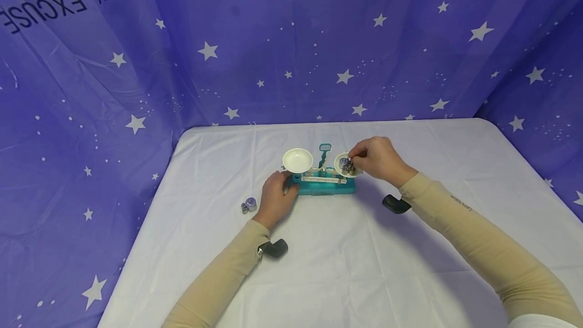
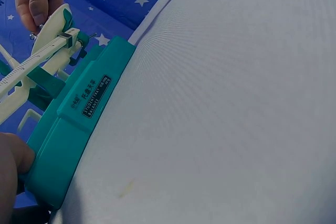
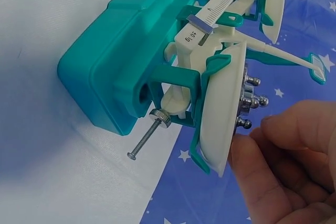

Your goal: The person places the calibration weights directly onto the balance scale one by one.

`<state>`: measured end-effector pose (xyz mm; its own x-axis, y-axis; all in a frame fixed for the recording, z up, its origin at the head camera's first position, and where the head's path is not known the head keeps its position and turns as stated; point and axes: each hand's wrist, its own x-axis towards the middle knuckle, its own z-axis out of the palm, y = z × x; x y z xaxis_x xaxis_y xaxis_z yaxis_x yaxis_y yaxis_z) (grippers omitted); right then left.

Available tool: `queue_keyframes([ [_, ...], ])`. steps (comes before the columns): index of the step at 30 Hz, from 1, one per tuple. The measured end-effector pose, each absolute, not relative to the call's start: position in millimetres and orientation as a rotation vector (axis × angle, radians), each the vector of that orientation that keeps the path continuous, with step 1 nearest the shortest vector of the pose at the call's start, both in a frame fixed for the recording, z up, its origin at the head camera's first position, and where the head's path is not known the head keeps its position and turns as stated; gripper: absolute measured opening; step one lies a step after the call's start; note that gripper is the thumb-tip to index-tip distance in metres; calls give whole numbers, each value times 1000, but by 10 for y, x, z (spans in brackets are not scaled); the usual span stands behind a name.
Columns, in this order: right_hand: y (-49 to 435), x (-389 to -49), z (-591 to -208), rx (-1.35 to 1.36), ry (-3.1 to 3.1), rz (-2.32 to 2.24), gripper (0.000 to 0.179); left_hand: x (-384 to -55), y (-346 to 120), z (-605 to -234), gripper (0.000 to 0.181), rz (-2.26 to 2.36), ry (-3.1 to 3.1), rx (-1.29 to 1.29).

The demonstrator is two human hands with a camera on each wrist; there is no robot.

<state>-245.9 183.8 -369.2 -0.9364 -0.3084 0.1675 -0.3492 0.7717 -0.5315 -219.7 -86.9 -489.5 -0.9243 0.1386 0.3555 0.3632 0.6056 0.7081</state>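
Balance (image 1: 325,189) long axis left-right; left grip (image 1: 276,197) clamps its end; right grip (image 1: 381,160) unclear.

Arms (image 1: 460,216) forward | left hand (image 1: 276,198) lower | right hand (image 1: 381,158) higher, fingers (image 3: 257,177) bent

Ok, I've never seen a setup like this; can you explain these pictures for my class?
There is no robot here, just a person's two bare hands. The wide picture comes from a head camera looking down; the others from cameras on each wrist. On a white cloth stands a teal balance with two white pans. The left hand grips one end of its base. The right hand's fingers are at small metal weights in one pan; whether they pinch one is hard to tell. More metal pieces lie on the cloth beside the left hand.
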Motion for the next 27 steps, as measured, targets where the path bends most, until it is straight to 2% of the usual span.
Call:
queue_keyframes([
  [15,1898,-2429,-3639,545,-2873,878,15,-2194,-863,-4888,35,-1226,-2557,-413],
  [27,2157,-2302,-3597,508,-2858,824,14,-2202,-869,-4908,36,-1226,-2569,-398],
])
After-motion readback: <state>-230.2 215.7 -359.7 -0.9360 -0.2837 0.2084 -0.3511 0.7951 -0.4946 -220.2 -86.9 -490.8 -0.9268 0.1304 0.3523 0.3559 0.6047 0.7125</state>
